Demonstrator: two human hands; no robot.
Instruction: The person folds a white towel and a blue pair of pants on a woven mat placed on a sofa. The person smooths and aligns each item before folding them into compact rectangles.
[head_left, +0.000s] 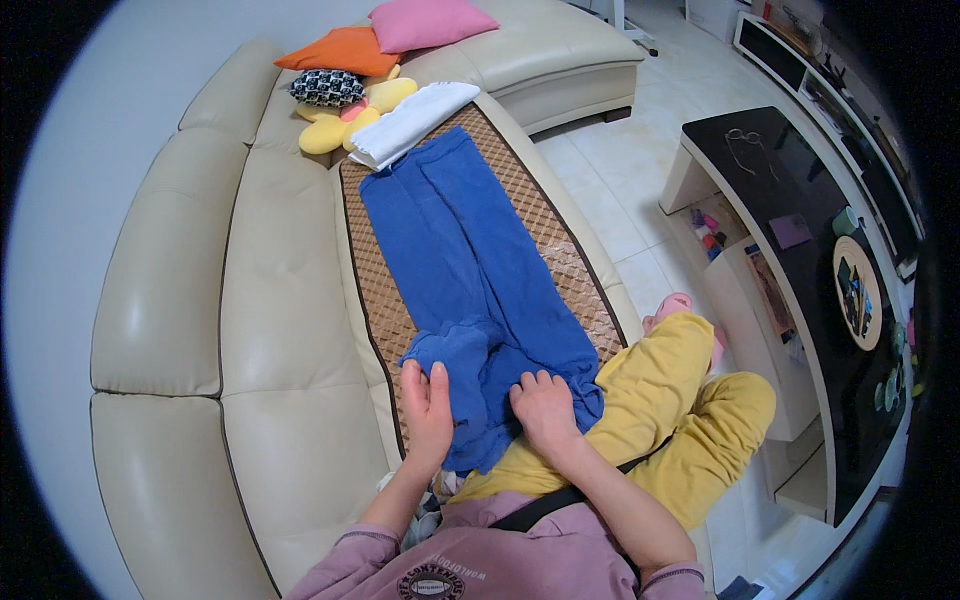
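A pair of blue fabric trousers (465, 240) lies lengthwise on a brown woven seat mat (555, 247), its near end bunched beside my lap. My left hand (427, 409) is at the left edge of the bunched part, thumb and fingers pointing away from me; whether cloth is pinched between them cannot be made out. My right hand (545, 409) rests on the bunched cloth further right with its fingers curled down, the fingertips partly hidden in the folds. Past the trousers' far end lies a folded white cloth (412, 124).
Orange (337, 51), pink (431, 24) and patterned (328, 88) cushions and a yellow plush (322, 135) sit at the far end of the cream sofa (292, 300). On the right, a black-topped coffee table (795, 180) holds glasses (744, 136), a cup (845, 221) and a round tray (844, 262).
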